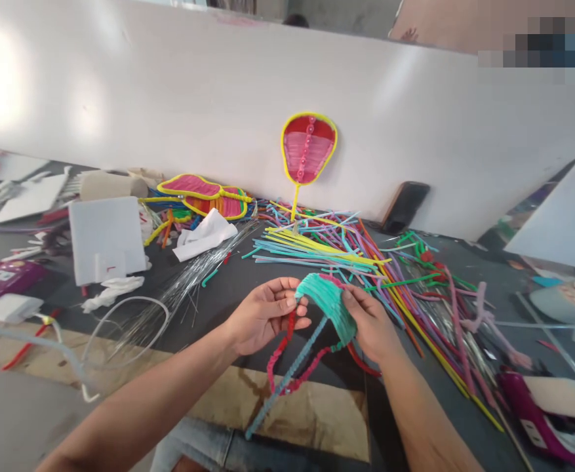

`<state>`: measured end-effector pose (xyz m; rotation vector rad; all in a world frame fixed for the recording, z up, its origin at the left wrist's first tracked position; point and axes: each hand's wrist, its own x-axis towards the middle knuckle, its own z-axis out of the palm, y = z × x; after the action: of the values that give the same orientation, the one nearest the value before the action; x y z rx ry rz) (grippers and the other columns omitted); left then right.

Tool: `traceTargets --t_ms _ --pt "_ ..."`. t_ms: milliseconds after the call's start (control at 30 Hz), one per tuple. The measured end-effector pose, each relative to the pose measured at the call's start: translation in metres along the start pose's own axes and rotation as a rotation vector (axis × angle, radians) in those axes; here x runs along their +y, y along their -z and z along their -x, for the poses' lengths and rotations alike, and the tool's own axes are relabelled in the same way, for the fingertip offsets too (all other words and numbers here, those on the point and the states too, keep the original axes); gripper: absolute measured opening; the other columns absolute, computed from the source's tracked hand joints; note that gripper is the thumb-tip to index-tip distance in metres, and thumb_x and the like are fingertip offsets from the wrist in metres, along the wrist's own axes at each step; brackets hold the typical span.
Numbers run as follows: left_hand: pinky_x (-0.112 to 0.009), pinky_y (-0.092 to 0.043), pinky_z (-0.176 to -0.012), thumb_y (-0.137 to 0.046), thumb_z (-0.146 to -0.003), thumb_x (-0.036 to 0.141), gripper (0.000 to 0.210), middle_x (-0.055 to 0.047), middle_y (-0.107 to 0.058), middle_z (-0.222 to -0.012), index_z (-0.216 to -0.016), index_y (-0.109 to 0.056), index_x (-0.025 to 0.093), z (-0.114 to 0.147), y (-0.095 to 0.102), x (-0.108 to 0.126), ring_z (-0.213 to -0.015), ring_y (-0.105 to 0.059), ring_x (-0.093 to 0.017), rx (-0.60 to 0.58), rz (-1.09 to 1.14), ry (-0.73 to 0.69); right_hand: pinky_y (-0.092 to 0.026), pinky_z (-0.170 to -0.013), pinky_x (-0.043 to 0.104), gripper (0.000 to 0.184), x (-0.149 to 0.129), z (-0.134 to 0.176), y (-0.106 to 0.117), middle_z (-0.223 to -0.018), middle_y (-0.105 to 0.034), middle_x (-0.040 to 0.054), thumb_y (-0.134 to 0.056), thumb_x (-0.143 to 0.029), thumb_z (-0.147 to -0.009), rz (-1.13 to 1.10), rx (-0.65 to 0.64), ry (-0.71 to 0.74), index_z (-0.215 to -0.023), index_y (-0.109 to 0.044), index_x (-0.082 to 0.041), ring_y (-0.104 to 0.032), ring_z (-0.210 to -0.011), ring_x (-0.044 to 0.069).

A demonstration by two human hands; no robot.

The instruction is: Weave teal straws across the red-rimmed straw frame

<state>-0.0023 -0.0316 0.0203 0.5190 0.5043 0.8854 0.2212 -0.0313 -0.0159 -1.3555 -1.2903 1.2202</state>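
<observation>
Between my two hands is a pipe-cleaner craft piece [327, 303], with a teal band of rows packed side by side and a red-pink twisted loop hanging below. A blue pipe-cleaner stem [287, 378] slants down from it toward my lap. My left hand [270, 313] pinches the left end of the teal part between thumb and fingers. On the other side my right hand [367, 321] grips the right edge, its fingers partly hidden behind the piece. Beyond them, a finished-looking pink and red paddle shape with a yellow rim [309, 149] leans against the white board.
Loose pipe cleaners [326, 249] in many colours spread behind my hands and to the right. Thin metal wires [189, 282] lie at left, near a white foam block [107, 239]. A phone [405, 206] leans on the white board [193, 98]. Purple glue-gun-like tools [537, 419] rest at both sides.
</observation>
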Motion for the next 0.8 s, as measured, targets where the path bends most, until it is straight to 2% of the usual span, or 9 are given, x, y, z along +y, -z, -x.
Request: traceTargets --t_ms 100,233,400,800 --pt "-0.033 -0.056 -0.074 -0.067 -0.077 0.017 0.011 -0.009 -0.069 -0.084 -0.085 -0.062 0.011 -0.001 0.004 0.000 -0.072 -0.068 -0.016 0.017 -0.073 0.101 -0.049 -0.084 0.035 0.039 0.011 0.001 0.003 -0.097 -0.070 0.0042 -0.059 -0.049 -0.081 -0.092 -0.013 -0.061 -0.108 -0.064 -0.021 -0.064 -0.091 0.022" --pt "-0.030 -0.056 -0.065 -0.071 -0.074 0.029 0.021 -0.014 -0.072 -0.081 -0.073 -0.063 0.009 0.000 0.003 0.003 -0.068 -0.070 -0.022 0.030 -0.140 0.205 -0.049 -0.081 0.033 0.041 0.011 0.003 0.011 -0.097 -0.071 0.0051 -0.061 -0.049 -0.080 -0.085 -0.044 -0.101 -0.108 -0.065 -0.020 -0.064 -0.090 0.022" --pt "-0.025 -0.055 -0.059 -0.076 -0.067 0.027 0.022 -0.012 -0.073 -0.073 -0.066 -0.064 0.009 0.000 0.001 0.004 -0.062 -0.070 -0.021 0.063 -0.172 0.239 -0.048 -0.082 0.034 0.045 0.011 0.003 0.011 -0.099 -0.070 0.0061 -0.063 -0.050 -0.078 -0.044 -0.050 -0.120 -0.111 -0.065 -0.020 -0.062 -0.091 0.024" --pt "-0.021 -0.054 -0.055 -0.077 -0.065 0.026 0.021 -0.010 -0.072 -0.068 -0.062 -0.065 0.010 -0.001 0.005 0.002 -0.058 -0.069 -0.019 0.082 -0.199 0.233 -0.048 -0.081 0.033 0.042 0.012 0.005 0.011 -0.098 -0.071 0.0053 -0.062 -0.051 -0.078 -0.025 -0.062 -0.117 -0.108 -0.067 -0.021 -0.062 -0.092 0.024"
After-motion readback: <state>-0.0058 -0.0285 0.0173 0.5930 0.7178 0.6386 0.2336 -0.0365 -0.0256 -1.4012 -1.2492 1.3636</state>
